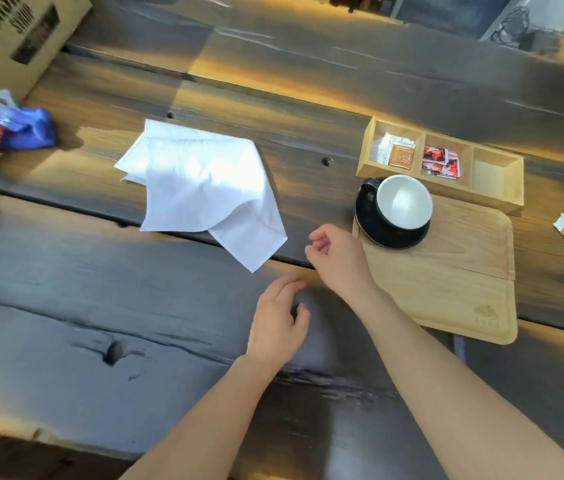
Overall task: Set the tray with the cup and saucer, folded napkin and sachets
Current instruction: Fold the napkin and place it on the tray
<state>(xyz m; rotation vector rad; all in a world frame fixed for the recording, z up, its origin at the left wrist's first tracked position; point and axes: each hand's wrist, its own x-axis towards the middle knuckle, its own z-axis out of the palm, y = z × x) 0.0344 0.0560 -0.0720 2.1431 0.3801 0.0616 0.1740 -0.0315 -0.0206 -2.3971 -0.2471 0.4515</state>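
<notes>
We had the cup (404, 201) on its saucer (390, 226) at the tray's (446, 282) far left corner. The napkin (204, 188) lay rumpled on the table (100, 306), left of the tray. The sachets (440, 162) sat in the wooden box (496, 169) just behind. Our right hand (337, 259) hovered empty with fingers loosely curled near the napkin's corner; our left hand (278, 322) hung open and empty above the table.
</notes>
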